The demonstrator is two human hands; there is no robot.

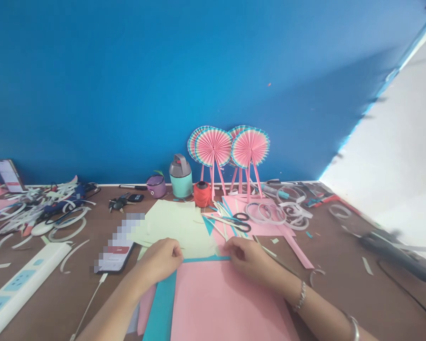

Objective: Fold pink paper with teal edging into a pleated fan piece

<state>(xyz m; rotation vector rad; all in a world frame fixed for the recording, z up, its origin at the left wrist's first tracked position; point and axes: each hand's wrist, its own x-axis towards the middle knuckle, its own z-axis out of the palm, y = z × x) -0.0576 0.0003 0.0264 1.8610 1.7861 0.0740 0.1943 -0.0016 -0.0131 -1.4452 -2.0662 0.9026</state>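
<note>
While both forearms are stretched over the brown tabletop (348, 279), the far edge of a pink sheet (223, 300) is met by both hands. Along that edge a narrow blue strip (206, 259) is seen, spanning the gap between them. Its left end is touched by the left hand (163, 258), whose fingers are curled in and drawn close together; its right end is met by the right hand (250, 258), bent in much the same way, with the fingertips bunched. Whether the paper is pinched or merely pressed by either hand cannot be told.

On the left, a blue sheet (161, 308) is partly covered by the pink one. Just beyond the strip, pale green sheets (173, 222) are spread, and to their right scissors (234, 221) are laid among paper scraps, handles pointing right. Farther back, a red spool (202, 195) is placed beside a turquoise container (181, 185) with a grey lid. Pleated pink fans (250, 148) are propped upright before the blue wall (128, 85). To the left of the green sheets, a phone (117, 258) is laid flat, plugged into a white cable.
</note>
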